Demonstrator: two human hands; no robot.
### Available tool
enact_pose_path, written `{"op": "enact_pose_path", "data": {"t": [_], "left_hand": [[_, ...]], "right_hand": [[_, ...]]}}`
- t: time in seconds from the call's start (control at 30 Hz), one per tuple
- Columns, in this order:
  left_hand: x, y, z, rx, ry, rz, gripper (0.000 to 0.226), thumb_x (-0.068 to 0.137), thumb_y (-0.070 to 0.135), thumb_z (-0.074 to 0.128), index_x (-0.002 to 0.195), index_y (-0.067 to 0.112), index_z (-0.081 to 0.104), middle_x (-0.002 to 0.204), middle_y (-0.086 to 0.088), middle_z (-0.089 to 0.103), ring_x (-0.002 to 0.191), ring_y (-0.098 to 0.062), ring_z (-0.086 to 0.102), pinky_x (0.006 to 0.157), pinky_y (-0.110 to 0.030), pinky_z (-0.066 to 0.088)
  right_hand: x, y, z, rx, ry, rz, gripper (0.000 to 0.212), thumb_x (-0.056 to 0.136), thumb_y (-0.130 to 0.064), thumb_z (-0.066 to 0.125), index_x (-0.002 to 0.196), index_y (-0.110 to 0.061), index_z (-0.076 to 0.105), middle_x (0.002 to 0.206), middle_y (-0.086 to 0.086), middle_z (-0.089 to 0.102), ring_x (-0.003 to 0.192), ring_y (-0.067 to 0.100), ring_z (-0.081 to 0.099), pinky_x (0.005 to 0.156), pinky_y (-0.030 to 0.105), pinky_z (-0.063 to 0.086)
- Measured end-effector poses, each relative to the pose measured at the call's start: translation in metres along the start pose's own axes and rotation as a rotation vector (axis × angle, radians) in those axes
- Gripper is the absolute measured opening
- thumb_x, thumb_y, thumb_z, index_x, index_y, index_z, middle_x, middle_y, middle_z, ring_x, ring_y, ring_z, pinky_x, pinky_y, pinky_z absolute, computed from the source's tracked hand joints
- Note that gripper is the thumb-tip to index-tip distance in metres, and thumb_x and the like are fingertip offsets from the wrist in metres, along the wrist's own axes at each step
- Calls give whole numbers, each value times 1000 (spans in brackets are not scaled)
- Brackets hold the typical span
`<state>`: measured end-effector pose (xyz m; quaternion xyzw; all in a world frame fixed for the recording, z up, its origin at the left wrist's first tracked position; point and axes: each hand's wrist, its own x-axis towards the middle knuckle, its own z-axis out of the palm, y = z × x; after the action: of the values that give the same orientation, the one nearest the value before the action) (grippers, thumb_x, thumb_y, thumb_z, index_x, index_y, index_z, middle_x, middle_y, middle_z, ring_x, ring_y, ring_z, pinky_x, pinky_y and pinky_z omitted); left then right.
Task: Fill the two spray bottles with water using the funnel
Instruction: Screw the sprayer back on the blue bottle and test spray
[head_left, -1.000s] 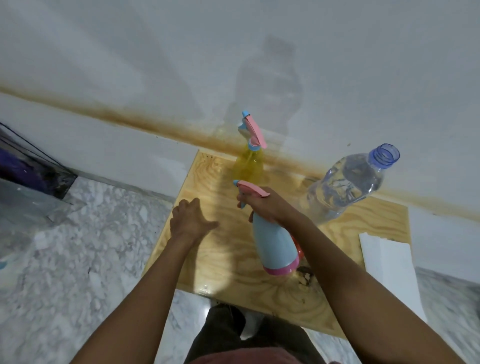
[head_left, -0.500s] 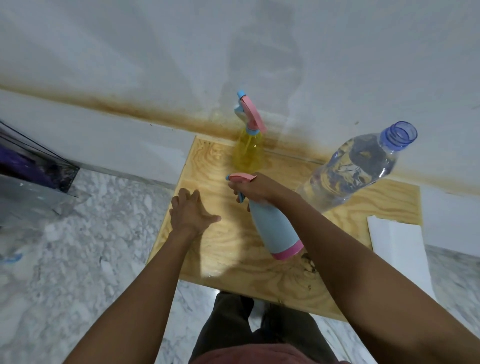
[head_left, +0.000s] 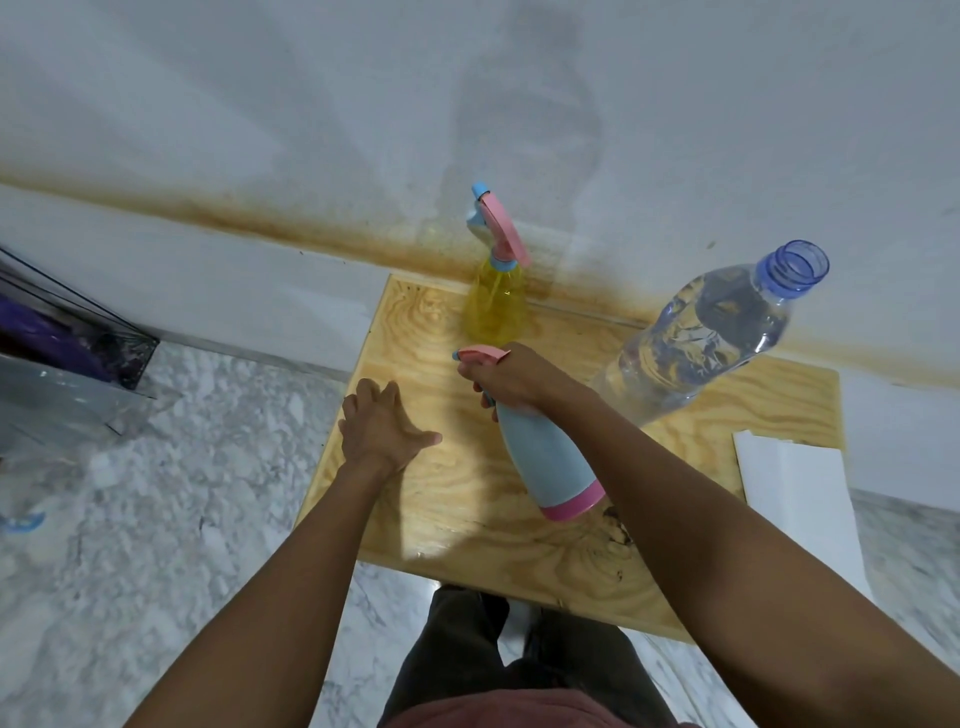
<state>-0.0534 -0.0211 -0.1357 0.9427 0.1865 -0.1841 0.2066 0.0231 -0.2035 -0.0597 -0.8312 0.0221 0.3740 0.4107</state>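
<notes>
A light blue spray bottle (head_left: 550, 462) with a pink base and pink trigger head stands on the wooden board (head_left: 447, 499). My right hand (head_left: 514, 382) grips its neck and spray head. My left hand (head_left: 379, 428) rests flat on the board to the left of it, fingers loosely spread, holding nothing. A yellow spray bottle (head_left: 493, 306) with a pink and blue head stands at the back of the board by the wall. A large clear water bottle (head_left: 701, 332) with an uncapped blue neck stands at the right. No funnel is visible.
The board lies on a marble floor (head_left: 156, 519) against a white wall with a brown stain. A white flat sheet (head_left: 795, 499) overlaps the board's right edge. A dark glass-sided object (head_left: 62, 353) sits at the far left. My legs show below the board.
The view shifted slightly. My right hand keeps its grip on the blue bottle, now a little further left; my left hand has flattened onto the board.
</notes>
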Motion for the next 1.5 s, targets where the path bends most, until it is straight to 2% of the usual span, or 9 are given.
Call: {"op": "enact_pose_path", "data": {"t": [0.2,0.37,0.57,0.7,0.87,1.03,1.13,1.33,1.5], "left_hand": [[-1,-1,1,-15,1,11,102,64,61,81,144,16,38,149,-8,25,137,-33,23,109,-46,36],[-2,0,-1,-16,0,2,102,64,61,81,145,16,37,149,-7,24,137,-32,22,109,-45,35],[-3,-1,0,-26,-3,-6,103,64,61,81,146,18,36,150,-6,22,138,-31,21,110,-45,34],[-2,-1,0,-35,-4,-9,103,64,61,81,147,18,36,150,-6,22,139,-31,21,110,-45,34],[-2,0,0,-28,-1,-6,100,63,61,81,144,18,38,148,-6,23,137,-32,22,109,-45,35],[-2,-1,1,-28,3,-3,101,63,61,81,144,17,38,148,-6,24,136,-32,23,109,-44,35],[-1,-1,1,-32,0,-4,103,64,61,81,146,17,37,150,-7,23,138,-32,22,110,-45,34],[-1,0,1,-36,-3,-17,106,64,61,81,148,17,34,152,-6,22,140,-32,20,112,-46,33],[-1,0,1,-33,-8,-21,106,63,62,80,148,18,34,150,-5,22,139,-31,20,112,-45,33]], "right_hand": [[-1,-5,0,-93,-15,-12,44,86,-52,58,107,-16,70,88,6,74,80,24,73,84,47,60],[-2,-6,4,-113,47,-24,57,70,-62,54,106,-23,72,76,-1,74,71,19,73,81,49,60],[-3,-14,1,-175,-10,-13,32,89,-50,57,85,-20,67,88,4,75,84,24,71,91,45,56],[-1,-12,6,-177,49,-10,38,85,-53,57,90,-17,70,78,0,74,80,22,72,88,45,57],[-1,-7,4,-263,29,-24,46,86,-59,53,100,-18,69,91,0,74,84,23,71,90,45,56],[-5,0,7,-229,105,-37,43,86,-58,54,94,-18,69,82,-4,74,74,18,72,87,40,56],[-6,2,8,-220,21,-91,39,90,-54,54,105,-21,69,88,-5,73,68,16,71,86,40,57],[-12,15,5,-61,-33,-210,26,92,-40,62,99,-16,69,102,13,72,65,13,68,79,40,58],[-16,16,2,-2,-47,-246,19,91,-32,66,95,-14,70,99,13,71,63,10,65,68,31,55]]}}
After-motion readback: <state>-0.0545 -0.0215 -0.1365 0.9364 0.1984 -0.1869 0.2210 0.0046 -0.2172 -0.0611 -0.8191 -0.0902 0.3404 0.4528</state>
